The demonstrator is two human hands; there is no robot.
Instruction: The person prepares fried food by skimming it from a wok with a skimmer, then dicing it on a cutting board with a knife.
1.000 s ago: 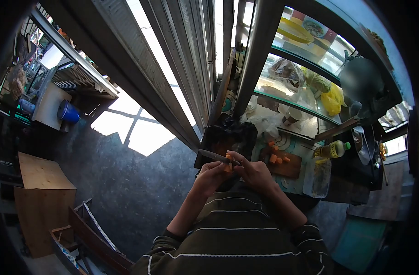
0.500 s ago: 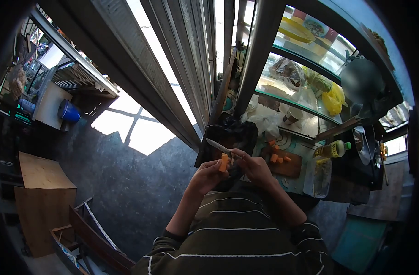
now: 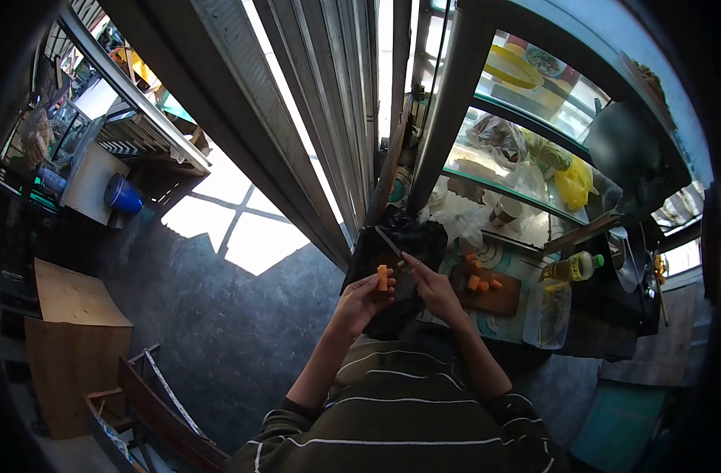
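My left hand pinches an upright orange piece, which looks like carrot, between thumb and fingers. Just to its right, my right hand is closed round the handle of a knife, whose blade points up and to the left, apart from the piece. Both hands are over a black plastic bag in front of my body. Several more orange pieces lie on a brown cutting board to the right of my right hand.
A clear plastic container and a green-capped bottle stand right of the board. Behind are a glass case with a yellow bag and metal shutters. At left are a blue bucket and a cardboard box.
The knife has moved away from the orange piece, and its blade now points more steeply upward. My hands have drawn slightly apart. The view has shifted a little.
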